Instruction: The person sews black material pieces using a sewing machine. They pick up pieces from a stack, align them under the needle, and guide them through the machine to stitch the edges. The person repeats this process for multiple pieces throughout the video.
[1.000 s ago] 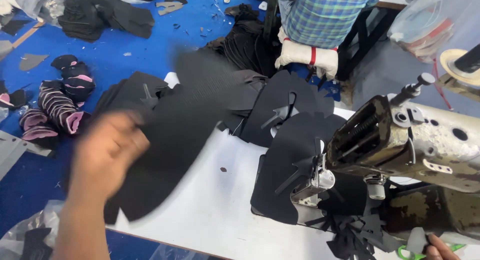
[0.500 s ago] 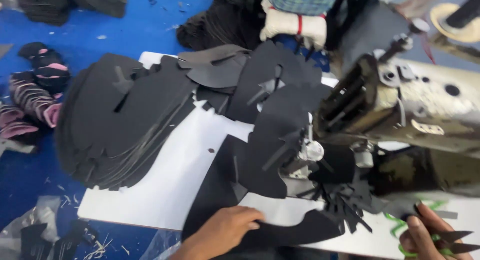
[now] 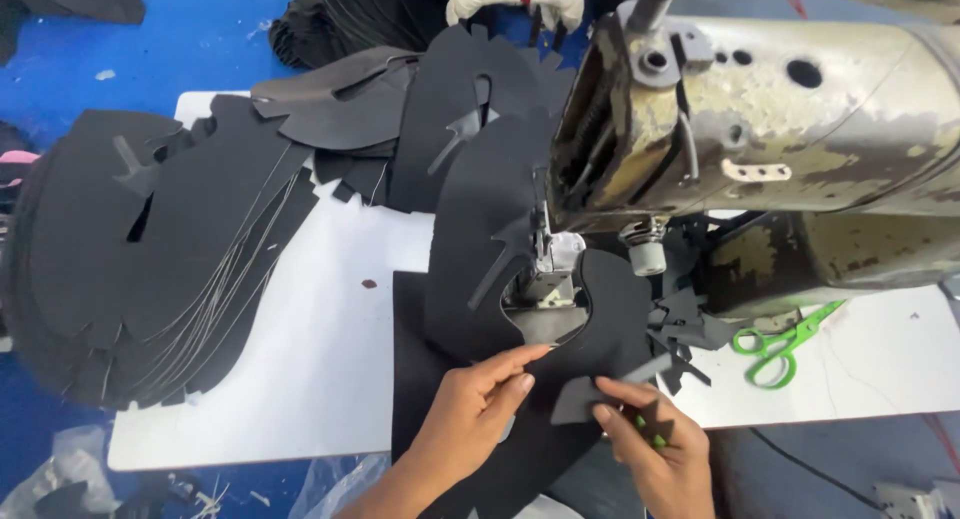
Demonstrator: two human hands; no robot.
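A small grey-black cut piece (image 3: pixel 578 399) sits at the front edge of the table (image 3: pixel 300 379), just below the presser foot (image 3: pixel 548 279) of a worn sewing machine (image 3: pixel 760 129). The right hand (image 3: pixel 655 449) has its grip clamped on this piece, thumb and fingers pinching its edge. The left hand (image 3: pixel 475 409) lies flat, grip apart, on the large black shoe-upper panel (image 3: pixel 470 249) under the needle. A stack of black panels (image 3: pixel 140 259) lies well to the left; green scissors (image 3: pixel 785 341) rest to the right.

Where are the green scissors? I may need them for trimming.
In the head view, the green scissors lie on the white table, right of the sewing machine needle area, beyond the right hand.
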